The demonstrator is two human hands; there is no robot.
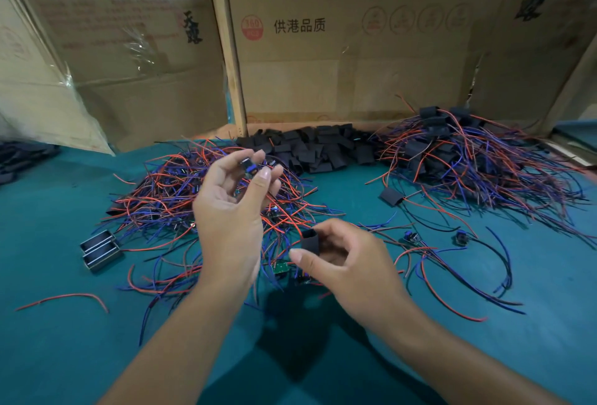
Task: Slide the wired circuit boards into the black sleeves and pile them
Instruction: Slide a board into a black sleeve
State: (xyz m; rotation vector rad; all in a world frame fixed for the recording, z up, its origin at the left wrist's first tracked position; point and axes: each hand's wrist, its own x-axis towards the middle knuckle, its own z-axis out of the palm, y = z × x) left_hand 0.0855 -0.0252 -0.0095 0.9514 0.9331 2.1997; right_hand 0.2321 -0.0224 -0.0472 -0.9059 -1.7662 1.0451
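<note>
Step in hand: left hand (237,185) pinches a wired circuit board (248,168) above the counter (48,243); right hand (339,256) grips an open black sleeve (310,241), apart; align board edge squarely with sleeve mouth, wires trailing.

Likely a small assembly workshop — cardboard cartons (339,49), heaped wired boards (200,198), green worktable (48,227).

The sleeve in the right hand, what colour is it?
Plain black, no pattern. The sleeve, pinched by the right hand, shows best in the head view.
</note>
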